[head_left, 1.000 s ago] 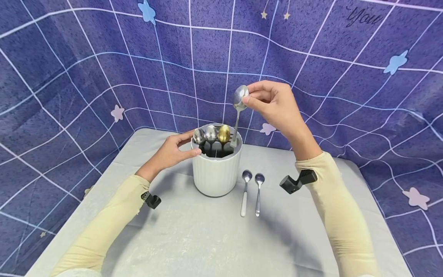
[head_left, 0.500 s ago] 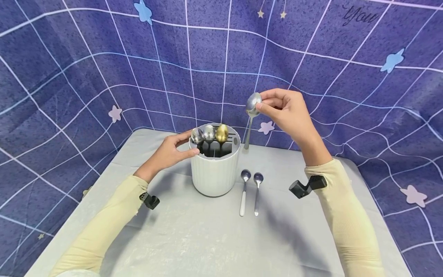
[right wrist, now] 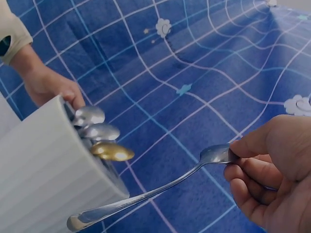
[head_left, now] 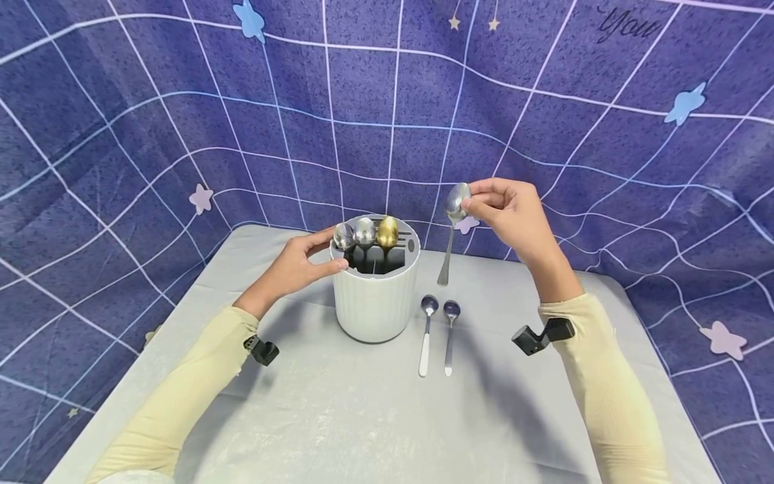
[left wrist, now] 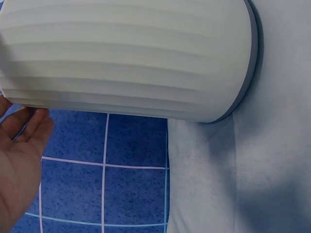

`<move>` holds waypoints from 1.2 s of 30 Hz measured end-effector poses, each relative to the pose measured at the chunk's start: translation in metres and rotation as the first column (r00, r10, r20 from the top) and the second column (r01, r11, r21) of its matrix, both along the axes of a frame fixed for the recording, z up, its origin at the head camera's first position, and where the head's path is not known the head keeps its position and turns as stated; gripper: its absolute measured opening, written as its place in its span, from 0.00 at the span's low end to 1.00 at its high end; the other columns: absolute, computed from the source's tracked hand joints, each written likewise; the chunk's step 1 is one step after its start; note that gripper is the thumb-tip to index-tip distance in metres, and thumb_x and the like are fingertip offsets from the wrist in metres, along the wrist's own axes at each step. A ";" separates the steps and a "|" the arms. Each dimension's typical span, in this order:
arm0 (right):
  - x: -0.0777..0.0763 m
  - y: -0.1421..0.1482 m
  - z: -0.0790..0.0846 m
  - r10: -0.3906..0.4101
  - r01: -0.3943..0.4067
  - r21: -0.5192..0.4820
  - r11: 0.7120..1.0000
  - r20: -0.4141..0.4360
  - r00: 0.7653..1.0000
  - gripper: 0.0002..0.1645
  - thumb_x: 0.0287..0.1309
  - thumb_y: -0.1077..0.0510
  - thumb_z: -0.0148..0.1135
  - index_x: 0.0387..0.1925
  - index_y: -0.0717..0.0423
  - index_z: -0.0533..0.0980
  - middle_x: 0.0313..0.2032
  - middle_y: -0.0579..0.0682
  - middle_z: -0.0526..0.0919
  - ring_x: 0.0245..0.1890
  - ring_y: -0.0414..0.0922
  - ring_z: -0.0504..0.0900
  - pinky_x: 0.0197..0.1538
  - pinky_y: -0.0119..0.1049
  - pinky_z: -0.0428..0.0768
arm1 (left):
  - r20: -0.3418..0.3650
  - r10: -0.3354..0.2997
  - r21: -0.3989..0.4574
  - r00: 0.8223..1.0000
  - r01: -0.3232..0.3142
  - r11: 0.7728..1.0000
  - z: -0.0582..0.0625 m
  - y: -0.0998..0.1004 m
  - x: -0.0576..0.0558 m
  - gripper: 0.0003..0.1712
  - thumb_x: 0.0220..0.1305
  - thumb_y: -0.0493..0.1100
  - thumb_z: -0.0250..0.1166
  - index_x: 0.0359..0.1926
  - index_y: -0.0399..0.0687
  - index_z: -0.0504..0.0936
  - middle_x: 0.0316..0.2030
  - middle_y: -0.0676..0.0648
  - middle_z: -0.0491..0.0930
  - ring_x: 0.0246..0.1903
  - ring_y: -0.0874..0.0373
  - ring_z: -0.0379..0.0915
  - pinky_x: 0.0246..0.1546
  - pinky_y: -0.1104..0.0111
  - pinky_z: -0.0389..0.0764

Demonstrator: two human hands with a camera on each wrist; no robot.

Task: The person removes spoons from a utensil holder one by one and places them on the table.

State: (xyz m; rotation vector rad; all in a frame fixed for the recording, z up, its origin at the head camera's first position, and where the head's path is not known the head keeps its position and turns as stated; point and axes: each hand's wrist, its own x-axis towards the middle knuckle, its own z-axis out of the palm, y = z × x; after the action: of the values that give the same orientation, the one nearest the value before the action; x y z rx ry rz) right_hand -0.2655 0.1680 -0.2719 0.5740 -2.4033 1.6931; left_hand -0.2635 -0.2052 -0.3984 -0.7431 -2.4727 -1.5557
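Note:
In the head view my right hand [head_left: 510,215] pinches a silver spoon [head_left: 458,202] by its bowl, thumb in front and fingers behind. Its handle hangs down, to the right of a white ribbed utensil holder [head_left: 375,309]. My left hand [head_left: 296,269] rests at the holder's left rim, thumb toward the front and extended fingers along the far side. Two silver spoons [head_left: 365,232] and a gold spoon [head_left: 388,232] stand bowl up in the holder. The right wrist view shows the held spoon's handle [right wrist: 146,194] pointing toward the holder's lower edge, overlapping it.
On the grey-covered table [head_left: 314,417] lie a white-handled spoon [head_left: 425,336] and a small metal spoon [head_left: 449,336], side by side right of the holder. A blue-purple grid-patterned cloth [head_left: 290,101] hangs behind and at both sides.
My right hand has drawn the spoon away from the holder's right side, moving it right and then lower. The left hand stays at the rim.

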 end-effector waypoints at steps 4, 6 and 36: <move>-0.002 0.007 -0.014 -0.040 0.040 0.008 0.999 0.026 0.999 0.18 0.63 0.63 0.67 0.51 0.71 0.81 0.30 0.38 0.89 0.35 0.37 0.87 0.44 0.24 0.85 | -0.001 0.001 -0.005 1.000 -0.001 1.000 0.000 0.000 -0.001 0.38 0.64 0.41 0.73 0.72 0.39 0.70 0.73 0.42 0.66 0.70 0.43 0.66 0.74 0.55 0.67; -0.003 0.009 -0.021 -0.061 0.061 0.022 0.998 0.027 0.998 0.17 0.63 0.63 0.67 0.50 0.71 0.81 0.29 0.35 0.88 0.34 0.37 0.87 0.41 0.24 0.85 | -0.001 0.004 -0.008 1.000 -0.004 1.000 0.000 0.000 -0.001 0.38 0.64 0.41 0.73 0.72 0.40 0.70 0.73 0.43 0.66 0.70 0.44 0.66 0.74 0.57 0.68; -0.006 0.048 -0.103 -0.075 0.088 -0.030 0.996 0.307 0.949 0.20 0.64 0.65 0.65 0.53 0.77 0.77 0.28 0.35 0.87 0.31 0.35 0.83 0.40 0.25 0.85 | 0.001 0.001 0.013 1.000 -0.001 1.000 -0.003 0.000 0.000 0.38 0.64 0.41 0.73 0.72 0.39 0.70 0.74 0.42 0.66 0.71 0.45 0.65 0.74 0.51 0.66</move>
State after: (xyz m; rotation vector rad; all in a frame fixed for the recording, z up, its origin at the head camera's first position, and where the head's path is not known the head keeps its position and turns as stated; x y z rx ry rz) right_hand -0.2718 0.2162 -0.3747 0.2136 -2.5426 1.9150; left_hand -0.2635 -0.2052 -0.4009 -0.7394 -2.4606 -1.5704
